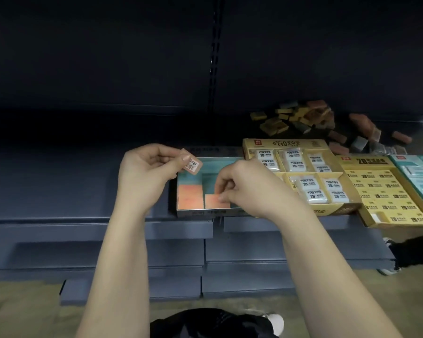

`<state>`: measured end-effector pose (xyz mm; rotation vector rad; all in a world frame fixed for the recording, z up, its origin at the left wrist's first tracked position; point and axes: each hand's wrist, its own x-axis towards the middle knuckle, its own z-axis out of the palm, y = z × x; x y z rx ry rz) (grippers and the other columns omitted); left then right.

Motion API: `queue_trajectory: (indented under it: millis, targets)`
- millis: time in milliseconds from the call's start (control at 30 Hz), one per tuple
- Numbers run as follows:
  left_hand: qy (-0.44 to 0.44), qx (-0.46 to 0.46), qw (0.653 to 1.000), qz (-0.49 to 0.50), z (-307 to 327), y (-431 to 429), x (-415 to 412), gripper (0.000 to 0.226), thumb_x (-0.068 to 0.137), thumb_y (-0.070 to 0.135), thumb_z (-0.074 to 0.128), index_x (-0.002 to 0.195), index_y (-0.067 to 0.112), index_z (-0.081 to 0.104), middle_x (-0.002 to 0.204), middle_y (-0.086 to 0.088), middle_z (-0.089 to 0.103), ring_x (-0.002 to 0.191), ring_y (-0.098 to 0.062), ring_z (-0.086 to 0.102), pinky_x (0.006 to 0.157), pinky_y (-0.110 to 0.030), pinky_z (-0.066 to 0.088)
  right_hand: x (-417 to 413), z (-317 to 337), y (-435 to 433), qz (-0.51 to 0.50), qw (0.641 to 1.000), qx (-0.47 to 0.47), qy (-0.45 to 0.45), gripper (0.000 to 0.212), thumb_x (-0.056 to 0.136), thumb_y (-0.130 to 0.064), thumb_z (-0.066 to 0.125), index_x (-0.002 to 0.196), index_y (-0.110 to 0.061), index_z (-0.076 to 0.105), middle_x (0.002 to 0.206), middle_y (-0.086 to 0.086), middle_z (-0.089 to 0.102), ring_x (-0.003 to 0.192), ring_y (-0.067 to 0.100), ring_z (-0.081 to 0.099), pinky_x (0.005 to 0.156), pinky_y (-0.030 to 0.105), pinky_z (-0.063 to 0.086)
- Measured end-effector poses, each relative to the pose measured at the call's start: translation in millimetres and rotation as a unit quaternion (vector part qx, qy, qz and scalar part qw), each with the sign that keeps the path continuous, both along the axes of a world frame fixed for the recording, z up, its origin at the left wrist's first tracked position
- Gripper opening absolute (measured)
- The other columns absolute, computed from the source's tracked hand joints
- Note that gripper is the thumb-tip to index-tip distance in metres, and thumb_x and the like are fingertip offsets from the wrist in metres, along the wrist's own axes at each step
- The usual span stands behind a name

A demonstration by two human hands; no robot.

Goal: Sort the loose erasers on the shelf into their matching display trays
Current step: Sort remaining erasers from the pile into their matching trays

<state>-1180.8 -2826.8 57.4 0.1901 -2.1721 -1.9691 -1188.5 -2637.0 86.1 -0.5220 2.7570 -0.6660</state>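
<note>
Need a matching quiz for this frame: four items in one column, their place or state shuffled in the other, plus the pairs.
1 left hand
2 right hand
3 loose erasers
4 yellow tray

A piled at the shelf's back
B holds white 2B erasers
C pinches a barcoded pink eraser
D holds an orange eraser in the teal tray

Pairs: 1-C, 2-D, 3-A, 4-B
</note>
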Motion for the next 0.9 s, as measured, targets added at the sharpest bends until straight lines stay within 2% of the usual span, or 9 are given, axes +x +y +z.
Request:
queue_trajectory:
  millis: [100, 233, 333, 400, 500, 567, 700, 800, 900]
  targets:
    - [-0.012, 0.036, 0.999, -0.012, 0.8, -3.2, 2.8, 0.018, 0.075, 0.028, 0.077, 0.082, 0.013, 0.07, 0.084, -0.009, 0.075, 0.08, -0.017, 0.07, 0.066, -0.023, 0.055, -0.8, 0.1, -2.9, 0.002, 1.0, -0.003, -0.029, 0.008, 0.086, -0.011, 0.072, 0.087, -0.019, 0.071, 0.073, -0.008, 0.066, 0.073, 0.008, 0.064, 0.068, 0.022, 0.05]
    - [-0.017, 0.086, 0.996, -0.026, 2.4, -4.2, 3.7, 0.014, 0.09, 0.015, 0.066, 0.078, 0.012, 0.058, 0.075, 0.0, 0.073, 0.073, -0.01, 0.07, 0.063, -0.023, 0.056, -2.1, -2.1, -4.1, -0.002, 1.0, 0.003, -0.022, 0.009, 0.089, -0.012, 0.069, 0.088, -0.021, 0.073, 0.069, -0.014, 0.058, 0.074, 0.007, 0.06, 0.061, 0.017, 0.042]
    - [-0.017, 0.092, 0.995, -0.037, 3.2, -2.6, 5.3, 0.019, 0.094, 0.012, 0.061, 0.078, 0.013, 0.053, 0.09, -0.006, 0.076, 0.083, -0.017, 0.072, 0.054, -0.02, 0.051, -2.8, -6.2, -7.4, 0.002, 1.0, 0.03, -0.009, 0.011, 0.089, -0.013, 0.067, 0.09, -0.021, 0.074, 0.072, -0.014, 0.055, 0.076, 0.006, 0.053, 0.063, 0.018, 0.038]
    - [-0.017, 0.091, 0.995, -0.04, 2.8, -1.2, 5.5, 0.02, 0.096, 0.012, 0.059, 0.078, 0.014, 0.05, 0.097, -0.008, 0.076, 0.091, -0.022, 0.072, 0.05, -0.018, 0.046, -3.2, -6.9, -8.4, 0.0, 1.0, 0.029, -0.009, 0.012, 0.089, -0.012, 0.067, 0.089, -0.021, 0.074, 0.071, -0.016, 0.054, 0.071, 0.002, 0.052, 0.061, 0.018, 0.037]
    - [-0.015, 0.14, 0.989, -0.049, 3.9, 1.4, 3.8, 0.024, 0.097, 0.009, 0.054, 0.077, 0.014, 0.043, 0.099, -0.011, 0.075, 0.096, -0.024, 0.072, 0.046, -0.017, 0.041, -2.9, -5.3, -7.4, -0.008, 1.0, 0.011, -0.008, 0.014, 0.086, -0.009, 0.069, 0.085, -0.022, 0.073, 0.067, -0.017, 0.055, 0.066, -0.001, 0.054, 0.058, 0.014, 0.039]
    - [-0.013, 0.175, 0.983, -0.051, 5.5, 4.1, 2.8, 0.028, 0.097, 0.006, 0.052, 0.075, 0.016, 0.04, 0.097, -0.013, 0.075, 0.095, -0.025, 0.073, 0.045, -0.017, 0.041, -2.7, -5.0, -6.8, -0.011, 1.0, -0.001, -0.003, 0.013, 0.084, -0.008, 0.071, 0.083, -0.021, 0.072, 0.067, -0.014, 0.059, 0.068, 0.002, 0.058, 0.06, 0.016, 0.043]
    - [-0.017, 0.2, 0.978, -0.048, 5.2, 6.2, 0.6, 0.026, 0.094, 0.004, 0.058, 0.075, 0.015, 0.046, 0.091, -0.013, 0.075, 0.09, -0.024, 0.073, 0.051, -0.017, 0.049, -0.7, -6.3, -6.9, -0.012, 1.0, -0.02, 0.011, 0.012, 0.081, -0.012, 0.074, 0.079, -0.023, 0.07, 0.07, -0.01, 0.063, 0.071, 0.007, 0.062, 0.068, 0.023, 0.052]
    - [-0.021, 0.231, 0.969, -0.079, 5.0, 5.2, -0.4, 0.016, 0.09, -0.004, 0.061, 0.084, 0.009, 0.054, 0.102, -0.018, 0.073, 0.099, -0.027, 0.071, 0.068, -0.02, 0.057, -0.1, -7.0, -6.4, -0.007, 1.0, -0.022, 0.018, 0.012, 0.081, -0.013, 0.075, 0.079, -0.023, 0.069, 0.068, -0.01, 0.063, 0.072, 0.007, 0.062, 0.071, 0.026, 0.053]
    - [-0.02, 0.264, 0.958, -0.112, 4.3, 4.6, -0.9, 0.02, 0.084, -0.013, 0.059, 0.093, 0.005, 0.058, 0.105, -0.018, 0.071, 0.105, -0.029, 0.069, 0.08, -0.025, 0.058, -0.8, -8.1, -5.6, -0.005, 0.999, -0.026, 0.02, 0.011, 0.081, -0.014, 0.074, 0.08, -0.024, 0.07, 0.07, -0.009, 0.065, 0.072, 0.008, 0.063, 0.074, 0.03, 0.054]
